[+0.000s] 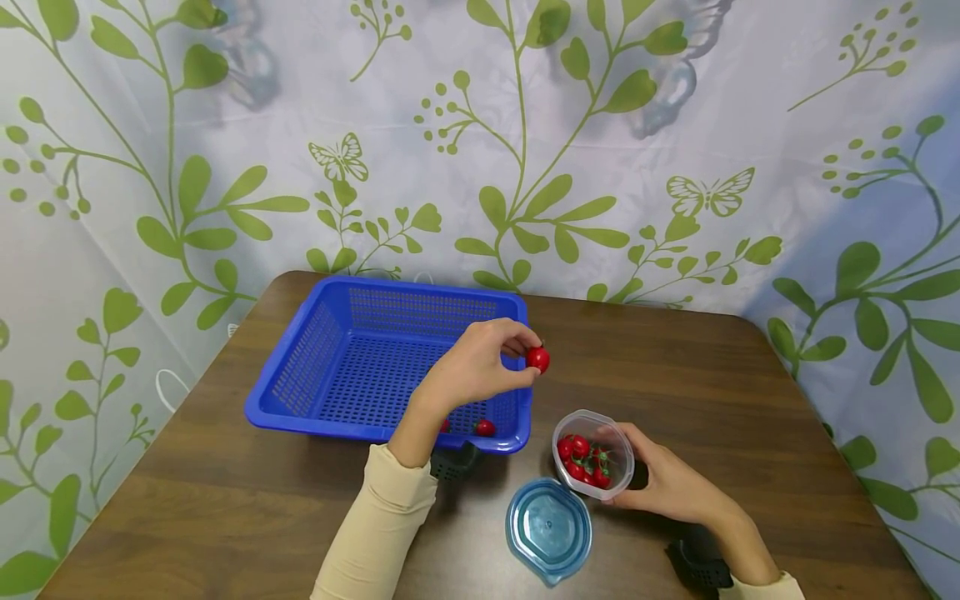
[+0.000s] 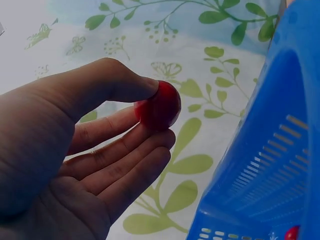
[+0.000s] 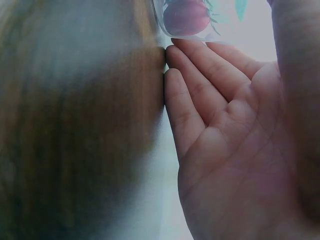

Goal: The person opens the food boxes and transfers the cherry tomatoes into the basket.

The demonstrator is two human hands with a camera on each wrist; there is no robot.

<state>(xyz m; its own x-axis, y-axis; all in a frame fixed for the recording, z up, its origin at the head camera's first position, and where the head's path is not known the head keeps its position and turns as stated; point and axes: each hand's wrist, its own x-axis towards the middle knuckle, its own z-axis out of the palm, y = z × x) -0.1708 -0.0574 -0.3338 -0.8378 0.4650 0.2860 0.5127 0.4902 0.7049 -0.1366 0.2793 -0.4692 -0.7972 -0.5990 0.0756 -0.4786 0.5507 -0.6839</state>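
Observation:
Between thumb and fingertips, my left hand [image 1: 480,362] pinches a red cherry tomato [image 1: 537,359] above the right rim of the blue basket [image 1: 322,422]. The left wrist view shows that tomato [image 2: 162,107] held at the fingertips, the other fingers stretched out below it. My right hand [image 1: 675,483] holds a clear plastic container [image 1: 619,457] from its right side, thumb near me and fingers behind. The container leans slightly and has several cherry tomatoes [image 1: 581,447] with green stems in it. In the right wrist view, the fingers [image 3: 190,90] lie along the table under the container's side.
A blue translucent lid [image 1: 550,529] lies on the wooden table [image 1: 660,375], just in front of the container. Inside the basket's near right corner sit a cherry tomato [image 1: 485,427] and part of another beside my left wrist. A leaf-patterned curtain [image 1: 420,100] hangs behind the table.

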